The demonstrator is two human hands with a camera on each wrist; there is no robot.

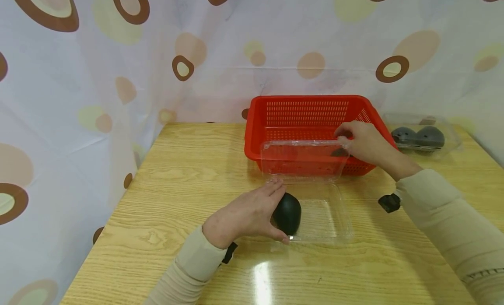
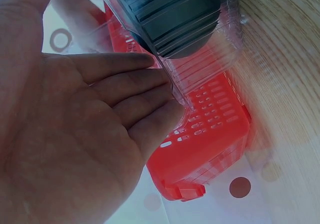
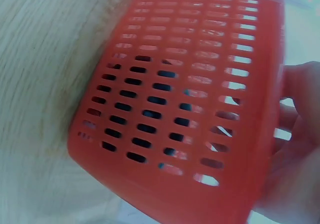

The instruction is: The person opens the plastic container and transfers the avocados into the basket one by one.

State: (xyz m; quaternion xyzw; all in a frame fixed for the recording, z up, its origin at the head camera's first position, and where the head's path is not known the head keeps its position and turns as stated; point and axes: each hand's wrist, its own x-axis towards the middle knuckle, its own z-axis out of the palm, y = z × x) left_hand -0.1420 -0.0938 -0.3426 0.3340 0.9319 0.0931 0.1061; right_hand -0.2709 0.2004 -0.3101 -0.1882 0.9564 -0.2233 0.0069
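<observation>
Black rounded piece (image 1: 289, 214) lay at the left end of the clear tray (image 1: 320, 217) | I judged it firm, slick, best cupped round its sides | left hand (image 1: 248, 214) spread wide, touching tray edge | right hand (image 1: 362, 141) reached over red basket (image 1: 253, 152), grip I couldn't tell

A clear box (image 2: 197, 71) is touched by the left hand (image 2: 82, 114). A dark round thing (image 2: 172, 16) is seen through it, and a red basket (image 2: 200, 146) is seen behind.
</observation>
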